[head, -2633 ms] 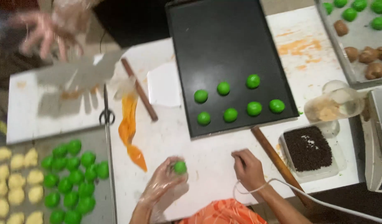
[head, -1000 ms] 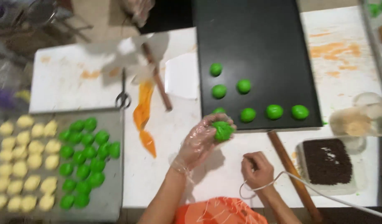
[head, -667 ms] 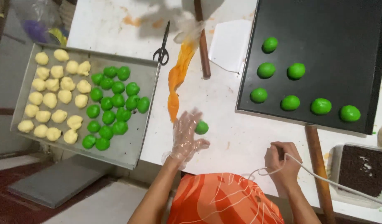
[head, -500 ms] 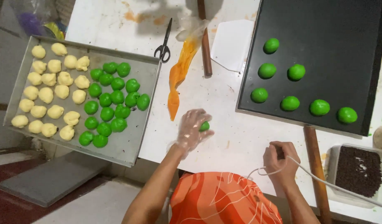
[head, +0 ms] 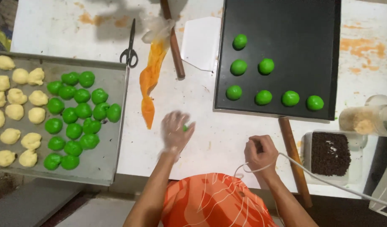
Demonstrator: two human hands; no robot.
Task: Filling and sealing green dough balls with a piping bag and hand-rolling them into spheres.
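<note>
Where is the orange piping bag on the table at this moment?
In the head view, the orange piping bag lies on the white table, between the scissors and the wooden rolling pin, just beyond the gloved left hand.

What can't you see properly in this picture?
1. The green dough ball, head view: mostly hidden by the blurred, gloved left hand.
2. The right hand: a closed fist, so what is inside is hidden.
3. The yellow dough balls: the left edge cuts off the row.
4. The jar: blurred; its contents cannot be told.
</note>
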